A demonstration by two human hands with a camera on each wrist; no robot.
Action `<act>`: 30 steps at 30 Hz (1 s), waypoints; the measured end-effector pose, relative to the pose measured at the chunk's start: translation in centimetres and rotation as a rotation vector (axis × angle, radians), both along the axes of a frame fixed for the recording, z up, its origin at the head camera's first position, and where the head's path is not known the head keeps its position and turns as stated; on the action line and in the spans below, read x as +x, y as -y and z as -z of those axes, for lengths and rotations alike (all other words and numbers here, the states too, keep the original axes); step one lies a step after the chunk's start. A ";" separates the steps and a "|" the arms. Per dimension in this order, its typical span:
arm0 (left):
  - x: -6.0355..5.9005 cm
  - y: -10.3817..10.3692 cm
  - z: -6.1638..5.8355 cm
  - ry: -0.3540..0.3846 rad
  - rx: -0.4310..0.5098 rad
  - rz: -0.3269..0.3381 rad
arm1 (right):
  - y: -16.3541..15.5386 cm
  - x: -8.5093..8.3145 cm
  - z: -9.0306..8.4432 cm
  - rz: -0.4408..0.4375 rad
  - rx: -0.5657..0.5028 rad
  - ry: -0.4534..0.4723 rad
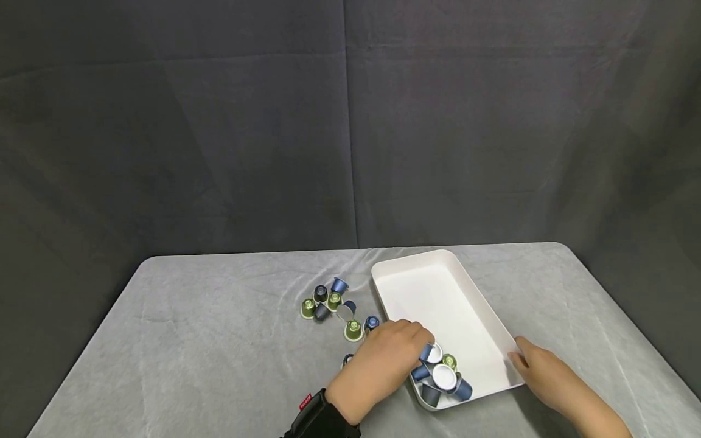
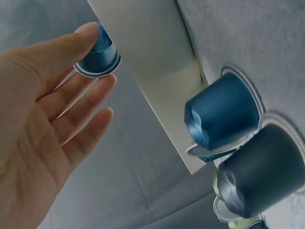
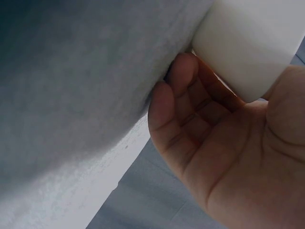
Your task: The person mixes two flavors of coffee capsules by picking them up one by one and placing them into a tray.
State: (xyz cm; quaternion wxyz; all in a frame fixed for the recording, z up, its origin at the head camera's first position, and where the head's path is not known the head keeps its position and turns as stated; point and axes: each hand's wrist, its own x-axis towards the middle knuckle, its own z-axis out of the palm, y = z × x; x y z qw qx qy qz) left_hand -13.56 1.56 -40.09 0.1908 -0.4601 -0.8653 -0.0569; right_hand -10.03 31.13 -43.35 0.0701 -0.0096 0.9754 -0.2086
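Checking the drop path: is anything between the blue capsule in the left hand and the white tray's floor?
Nothing visible does: the left hand pinches the blue coffee capsule over the white rectangular plastic tray, beside piled capsules.

Left wrist (image 1: 320, 420): black strap, small red tag; hands bare.
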 end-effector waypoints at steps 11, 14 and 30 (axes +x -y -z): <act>0.5 -0.7 0.6 -0.070 0.019 0.025 | 0.1 0.1 -0.1 -0.001 -0.005 -0.004; 0.7 -0.8 0.6 -0.099 0.013 0.028 | 0.1 0.0 -0.1 0.000 -0.003 -0.016; 0.7 -0.9 0.8 -0.079 -0.021 -0.007 | 0.1 0.1 -0.1 -0.001 -0.009 0.000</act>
